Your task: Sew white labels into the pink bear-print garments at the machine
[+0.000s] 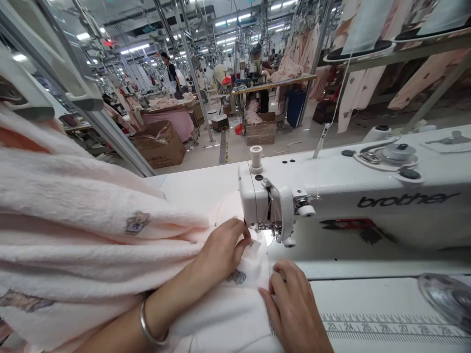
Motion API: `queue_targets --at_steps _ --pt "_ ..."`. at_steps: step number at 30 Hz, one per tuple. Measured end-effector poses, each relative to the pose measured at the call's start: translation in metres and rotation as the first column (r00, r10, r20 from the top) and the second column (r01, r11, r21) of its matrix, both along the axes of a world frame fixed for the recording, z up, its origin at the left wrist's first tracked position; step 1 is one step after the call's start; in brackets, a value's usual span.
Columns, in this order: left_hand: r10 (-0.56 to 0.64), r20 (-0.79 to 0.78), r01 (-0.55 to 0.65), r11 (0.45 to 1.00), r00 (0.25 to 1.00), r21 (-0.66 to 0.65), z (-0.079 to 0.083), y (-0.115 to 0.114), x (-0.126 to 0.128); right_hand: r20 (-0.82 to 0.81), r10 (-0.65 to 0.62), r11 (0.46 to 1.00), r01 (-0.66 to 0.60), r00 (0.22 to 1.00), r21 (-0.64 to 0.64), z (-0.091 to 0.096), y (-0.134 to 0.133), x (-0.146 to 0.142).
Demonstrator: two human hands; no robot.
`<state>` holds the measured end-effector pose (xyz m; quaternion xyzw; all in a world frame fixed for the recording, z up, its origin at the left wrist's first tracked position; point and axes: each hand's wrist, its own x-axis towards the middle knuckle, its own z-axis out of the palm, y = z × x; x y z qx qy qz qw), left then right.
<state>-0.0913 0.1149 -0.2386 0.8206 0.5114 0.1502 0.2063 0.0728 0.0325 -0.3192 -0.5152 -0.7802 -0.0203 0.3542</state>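
Pale pink plush fabric (84, 230) with small printed figures hangs in folds at the left and runs under the head of a white sewing machine (331, 191). My left hand (222, 247) lies on the fabric just left of the needle area, thumb and fingers closed on a small white piece of cloth (253, 249). My right hand (289, 296) is at the fabric's right edge, fingers curled in with the edge between thumb and fingers. The presser foot is partly hidden behind the machine's thread guard, and the fingertips of my left hand are partly covered.
Red-handled thread snips (348, 224) lie on the machine bed below the arm. A printed ruler (386, 327) runs along the table's front. At the right edge sits a clear, rounded object (447, 299). Cardboard boxes (160, 144) and other workstations stand beyond the table.
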Motion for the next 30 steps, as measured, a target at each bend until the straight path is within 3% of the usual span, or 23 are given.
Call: queue_targets --at_steps 4,7,10,12,15,20,30 --pt "0.097 -0.105 -0.121 0.959 0.990 -0.257 0.002 -0.007 0.003 0.002 -0.044 0.997 0.044 0.999 0.060 -0.005 -0.004 0.002" --pt "0.121 -0.151 -0.161 0.944 0.981 -0.288 0.000 -0.008 0.004 0.016 -0.046 0.996 0.044 0.999 0.074 -0.007 -0.004 0.003" --pt "0.196 0.012 -0.184 0.935 0.980 -0.304 -0.002 -0.008 0.009 0.009 -0.057 0.997 0.056 0.998 0.060 -0.009 -0.004 0.004" --pt "0.276 0.138 -0.197 0.887 0.951 -0.417 -0.007 -0.008 0.014 -0.009 -0.064 0.997 0.064 0.998 0.049 -0.010 -0.006 0.005" --pt "0.392 0.180 -0.240 0.803 0.902 -0.546 -0.018 -0.007 0.019 -0.002 -0.071 0.997 0.071 0.997 0.014 -0.010 -0.008 0.006" --pt "0.403 0.164 -0.267 0.810 0.901 -0.522 -0.031 -0.005 0.021 0.042 -0.054 0.998 0.053 0.998 0.032 -0.009 -0.008 0.005" --pt "0.390 0.176 -0.234 0.795 0.904 -0.560 -0.031 -0.001 0.019 0.071 -0.055 0.998 0.054 0.996 0.022 -0.005 -0.009 0.005"
